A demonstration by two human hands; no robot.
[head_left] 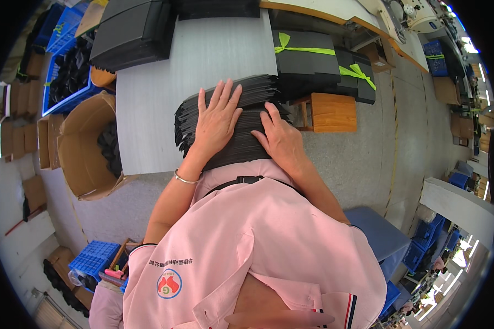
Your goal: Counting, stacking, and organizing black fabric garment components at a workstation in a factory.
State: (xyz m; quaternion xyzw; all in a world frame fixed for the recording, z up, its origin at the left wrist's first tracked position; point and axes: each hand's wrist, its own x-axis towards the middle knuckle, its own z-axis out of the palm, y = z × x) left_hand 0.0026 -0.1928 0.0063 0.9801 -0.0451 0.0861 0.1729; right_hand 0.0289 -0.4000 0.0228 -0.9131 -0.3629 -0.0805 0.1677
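Observation:
A thick stack of black flat pieces [239,143] lies at the near edge of the pale table, close against my waist. Its layers are fanned and slightly uneven, and the upper part slants toward the far right. My left hand [218,119] rests flat on top of the stack, with fingers stretched out and pointing away from me. At the stack's right side, my right hand [281,136] touches the layers with thumb and fingers apart and slightly bent. Neither hand grips a piece that I can make out.
Black piles [134,35] stand at the table's far left. Black bundles tied with yellow-green strips [304,52] sit beyond its right edge, near a wooden stool [333,112]. An open cardboard box [82,148] and a blue crate [71,93] stand left of the table [148,120].

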